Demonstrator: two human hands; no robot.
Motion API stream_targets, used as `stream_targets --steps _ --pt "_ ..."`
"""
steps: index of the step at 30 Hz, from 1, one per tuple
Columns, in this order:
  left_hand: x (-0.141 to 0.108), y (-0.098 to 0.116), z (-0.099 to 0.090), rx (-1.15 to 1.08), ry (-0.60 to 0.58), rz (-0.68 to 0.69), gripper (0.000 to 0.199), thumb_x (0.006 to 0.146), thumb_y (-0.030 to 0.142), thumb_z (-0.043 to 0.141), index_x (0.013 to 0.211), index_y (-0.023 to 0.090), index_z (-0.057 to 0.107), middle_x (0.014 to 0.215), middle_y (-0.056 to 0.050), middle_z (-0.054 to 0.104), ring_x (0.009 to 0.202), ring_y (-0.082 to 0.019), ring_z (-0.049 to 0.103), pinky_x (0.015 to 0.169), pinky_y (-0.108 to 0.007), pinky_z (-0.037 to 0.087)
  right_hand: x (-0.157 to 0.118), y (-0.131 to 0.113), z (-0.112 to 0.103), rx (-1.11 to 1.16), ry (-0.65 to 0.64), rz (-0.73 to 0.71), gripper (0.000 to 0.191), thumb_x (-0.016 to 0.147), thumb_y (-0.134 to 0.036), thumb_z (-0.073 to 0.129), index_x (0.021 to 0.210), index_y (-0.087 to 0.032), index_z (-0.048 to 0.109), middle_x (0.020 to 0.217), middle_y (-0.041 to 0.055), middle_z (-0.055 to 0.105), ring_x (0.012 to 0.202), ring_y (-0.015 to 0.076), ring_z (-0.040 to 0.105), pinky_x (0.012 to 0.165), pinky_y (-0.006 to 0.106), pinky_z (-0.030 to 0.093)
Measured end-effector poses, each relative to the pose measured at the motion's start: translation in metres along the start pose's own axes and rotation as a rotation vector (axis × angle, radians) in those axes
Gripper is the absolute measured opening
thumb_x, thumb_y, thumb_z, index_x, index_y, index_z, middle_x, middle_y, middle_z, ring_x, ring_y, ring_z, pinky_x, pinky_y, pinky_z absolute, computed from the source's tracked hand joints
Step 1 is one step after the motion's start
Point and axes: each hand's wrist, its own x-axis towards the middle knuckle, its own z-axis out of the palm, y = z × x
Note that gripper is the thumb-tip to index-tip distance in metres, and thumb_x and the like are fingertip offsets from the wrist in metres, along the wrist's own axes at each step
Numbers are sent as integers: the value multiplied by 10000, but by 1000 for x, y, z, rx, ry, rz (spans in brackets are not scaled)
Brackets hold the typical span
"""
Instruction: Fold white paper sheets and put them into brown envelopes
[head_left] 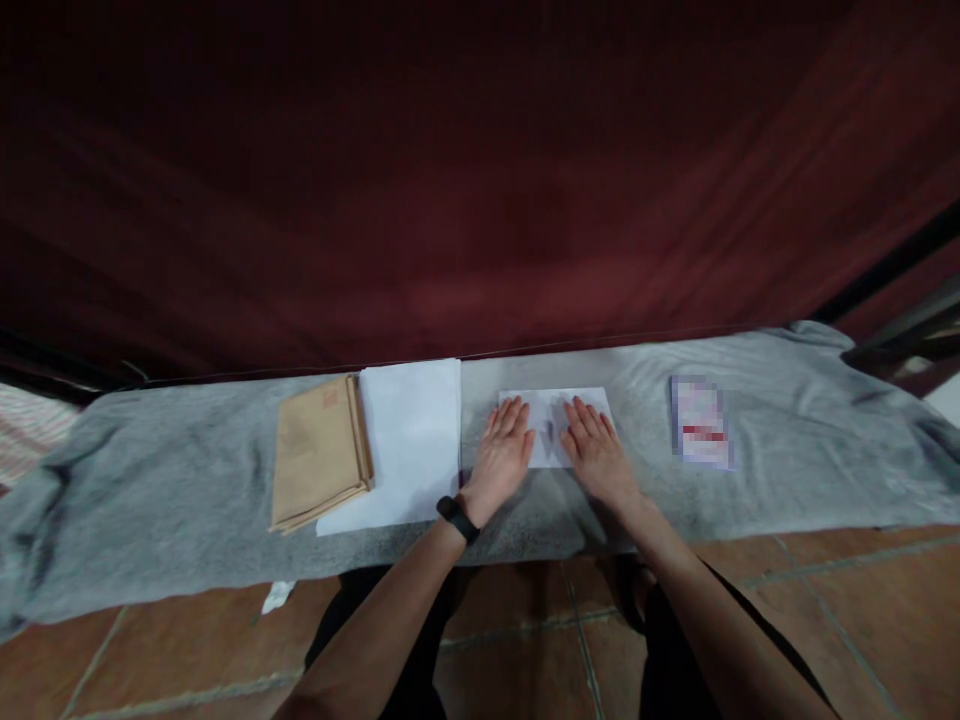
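Note:
A small white sheet of paper [550,445] lies on the grey cloth, its far edge straight. My left hand [507,448] rests flat on its left part, fingers stretched out and pointing away from me. On the right part my right hand [596,448] lies flat too, fingers extended. Between the two hands the middle of the paper shows. Left of my left hand is a stack of larger white sheets [416,435], partly under a pile of brown envelopes [315,450].
The grey cloth [187,480] covers a long, narrow surface. A blurred pinkish packet [701,425] lies on the right. Behind rises a dark red wall or curtain [480,200]. A white scrap [278,596] lies on the tiled floor [195,640] below.

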Motion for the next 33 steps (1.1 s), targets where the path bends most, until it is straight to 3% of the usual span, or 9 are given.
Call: stream_targets --steps 3,6,13,18,20,22,26,33 --pt "-1 20 14 16 -60 33 547 1051 337 249 1527 92 362 1620 -120 335 1522 -218 248 1250 -420 223 -1 -19 2 21 -23 -84 514 1044 -315 303 1522 -164 417 1599 108 379 1464 262 361 1200 458 262" --pt "-3 21 22 46 -78 -21 593 1052 391 242 1552 78 309 1634 -137 289 1531 -228 219 1253 -434 205 -2 -21 6 6 -6 -68 509 1037 -306 340 1518 -162 426 1588 127 394 1460 268 368 1194 461 268" --pt "-9 -1 19 96 -84 -138 631 1040 418 267 1562 63 287 1635 -152 268 1529 -252 223 1246 -439 214 -10 18 8 -44 54 54 576 1040 -422 327 1531 -127 387 1564 166 424 1433 302 401 1157 495 311" --pt "-9 -2 13 137 -79 -214 601 1030 346 297 1526 9 342 1607 -198 319 1518 -294 249 1243 -469 206 -15 36 1 -34 34 147 591 1034 -414 309 1505 -69 401 1552 180 438 1399 314 429 1136 480 332" --pt "-8 5 10 133 -41 -163 582 1025 311 310 1533 28 332 1624 -183 290 1527 -293 219 1247 -479 189 -13 37 -4 -14 29 214 581 1024 -400 322 1484 -59 422 1504 197 492 1341 326 480 1086 473 376" --pt "-9 13 8 101 -25 -14 562 1030 319 326 1556 121 319 1651 -116 253 1538 -272 185 1252 -479 173 -8 36 -10 -4 29 286 559 1010 -392 341 1452 -71 463 1412 212 569 1233 338 553 1008 468 424" --pt "-14 27 11 43 -93 243 549 1044 446 333 1552 239 342 1649 -45 283 1533 -245 211 1255 -475 165 -2 32 -20 10 21 349 503 990 -395 391 1359 -90 548 1173 213 664 1033 326 635 890 422 469" --pt "-19 27 22 76 -70 273 560 1049 487 307 1551 242 345 1643 -65 298 1520 -243 251 1251 -489 154 0 36 -29 100 -78 482 407 966 -407 475 1231 -125 600 1026 154 698 893 261 674 728 324 469"
